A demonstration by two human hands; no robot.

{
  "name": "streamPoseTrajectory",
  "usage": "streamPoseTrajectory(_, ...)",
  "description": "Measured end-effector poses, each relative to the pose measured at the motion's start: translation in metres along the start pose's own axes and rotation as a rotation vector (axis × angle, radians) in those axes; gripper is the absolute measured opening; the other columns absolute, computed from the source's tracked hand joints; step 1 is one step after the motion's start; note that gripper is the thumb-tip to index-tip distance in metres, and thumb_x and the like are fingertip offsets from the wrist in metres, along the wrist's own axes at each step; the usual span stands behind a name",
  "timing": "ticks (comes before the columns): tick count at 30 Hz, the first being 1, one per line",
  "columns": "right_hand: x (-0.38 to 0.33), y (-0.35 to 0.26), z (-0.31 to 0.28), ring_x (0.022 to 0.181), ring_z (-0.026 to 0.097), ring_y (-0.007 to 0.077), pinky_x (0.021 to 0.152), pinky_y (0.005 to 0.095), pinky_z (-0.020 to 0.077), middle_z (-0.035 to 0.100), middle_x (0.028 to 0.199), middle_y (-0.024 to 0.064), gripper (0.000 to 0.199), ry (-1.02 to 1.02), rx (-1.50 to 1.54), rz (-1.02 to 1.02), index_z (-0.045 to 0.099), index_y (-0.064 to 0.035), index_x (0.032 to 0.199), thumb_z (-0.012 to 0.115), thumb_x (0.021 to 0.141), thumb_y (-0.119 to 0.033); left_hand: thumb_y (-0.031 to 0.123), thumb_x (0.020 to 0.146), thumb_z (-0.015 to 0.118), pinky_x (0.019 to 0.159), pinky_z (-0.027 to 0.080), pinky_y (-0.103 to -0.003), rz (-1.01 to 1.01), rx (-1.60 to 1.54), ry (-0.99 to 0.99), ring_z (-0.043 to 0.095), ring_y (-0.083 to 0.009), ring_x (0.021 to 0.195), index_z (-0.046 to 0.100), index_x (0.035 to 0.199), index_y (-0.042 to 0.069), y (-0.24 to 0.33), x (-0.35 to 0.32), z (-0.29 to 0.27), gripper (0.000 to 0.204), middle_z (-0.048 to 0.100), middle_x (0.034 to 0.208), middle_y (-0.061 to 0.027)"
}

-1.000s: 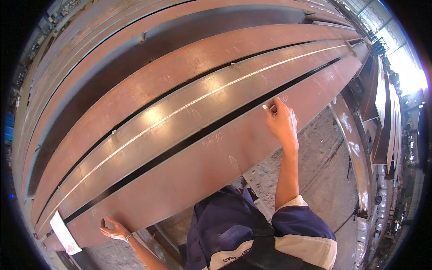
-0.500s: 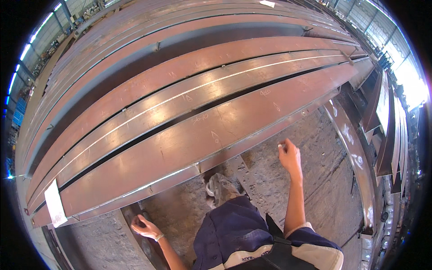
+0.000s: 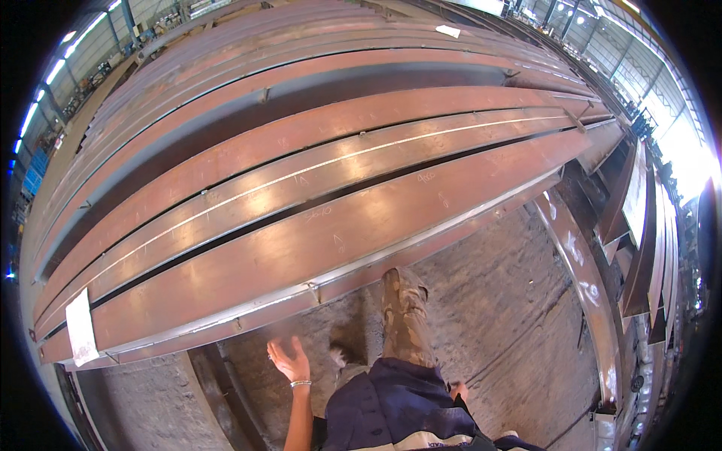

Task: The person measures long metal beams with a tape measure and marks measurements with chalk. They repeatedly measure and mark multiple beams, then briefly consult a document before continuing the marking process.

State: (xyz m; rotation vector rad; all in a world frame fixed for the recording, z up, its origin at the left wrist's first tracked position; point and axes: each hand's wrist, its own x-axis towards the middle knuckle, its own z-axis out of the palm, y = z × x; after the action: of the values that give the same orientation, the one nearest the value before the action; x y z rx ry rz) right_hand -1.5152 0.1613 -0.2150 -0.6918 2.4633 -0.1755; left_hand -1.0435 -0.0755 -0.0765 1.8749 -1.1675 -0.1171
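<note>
So, my left hand [image 3: 288,361] is up in front of me with the fingers spread, palm open, holding nothing, hanging over the concrete floor [image 3: 496,316] just below the front edge of the nearest beam [image 3: 301,252]. There's one thin bracelet [image 3: 300,383] on that wrist. My right hand [image 3: 457,390] is down by my side, mostly tucked behind my clothes, so I can't tell if it's curled or loose; only a bit of it peeks out and it isn't touching any steel. One leg [image 3: 406,316] in stained trousers is stepped forward toward the beam, and the boot tip sits right at its lower edge. As for the steel itself: I count roughly three long rusty-brown plates lying side by side right in front of me, with more stacked behind them, too many and too curved by the lens to count properly. The middle plate has one bright weld line [image 3: 316,167] running its length. One white tag [image 3: 81,328] hangs at the left end of the near beam, and one more white slip [image 3: 447,31] lies far back on the stack. Off to the right a separate beam [image 3: 583,278] lies on the floor, with chalk marks on it.
</note>
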Motion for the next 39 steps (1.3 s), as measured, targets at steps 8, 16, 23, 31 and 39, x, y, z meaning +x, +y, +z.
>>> streamPoseTrajectory(8,0.024,0.004,-0.031,0.1,0.073,0.0393,0.088,0.0491,0.057,0.077,0.098,0.0202,0.024,0.193,0.033,0.2,0.077,-0.0094,0.101,0.074,0.078,-0.017,0.022,0.094,0.074,0.096,0.045,-0.052,0.169,-0.088,0.248,0.06,-0.0412,0.11,0.058,0.119,-0.003,0.078,0.108,0.047,0.039,0.063,0.113,-0.0192)
streamPoseTrajectory(16,0.234,0.039,-0.04,0.082,0.074,0.0352,0.078,0.0452,0.0585,0.075,0.085,0.0195,0.028,0.259,0.177,-0.091,0.074,-0.0024,0.102,0.074,0.079,-0.019,0.031,0.096,0.072,0.096,0.044,-0.051,0.08,0.083,0.472,0.059,-0.0376,0.109,0.06,0.115,-0.001,0.117,0.168,0.126,0.039,0.062,0.111,-0.0171)
streamPoseTrajectory(23,0.357,0.068,-0.163,0.073,0.072,0.033,0.07,0.0431,0.0578,0.074,0.087,0.0217,0.027,0.072,0.023,-0.056,0.071,0.0014,0.102,0.072,0.089,-0.022,0.04,0.092,0.076,0.096,0.045,-0.051,-0.152,0.425,0.478,0.059,-0.0367,0.109,0.061,0.112,0.002,0.118,0.165,0.142,0.045,0.062,0.11,-0.015)
streamPoseTrajectory(31,0.375,0.08,-0.316,0.101,0.072,0.0404,0.089,0.0477,0.0573,0.075,0.107,0.024,0.033,0.259,-0.085,-0.023,0.076,-0.0057,0.113,0.071,0.09,-0.029,0.056,0.086,0.077,0.103,0.042,-0.057,-0.227,0.55,0.42,0.057,-0.0368,0.119,0.061,0.116,0.004,0.108,0.167,0.141,0.062,0.063,0.116,-0.0134)
streamPoseTrajectory(39,0.389,-0.014,-0.327,0.094,0.073,0.0382,0.081,0.0479,0.0577,0.076,0.099,0.0205,0.027,0.452,-0.027,-0.318,0.073,0.0,0.108,0.071,0.093,-0.022,0.061,0.086,0.075,0.108,0.04,-0.057,-0.255,0.606,0.406,0.056,-0.0352,0.124,0.059,0.128,0.003,0.102,0.167,0.142,0.073,0.063,0.123,-0.0132)
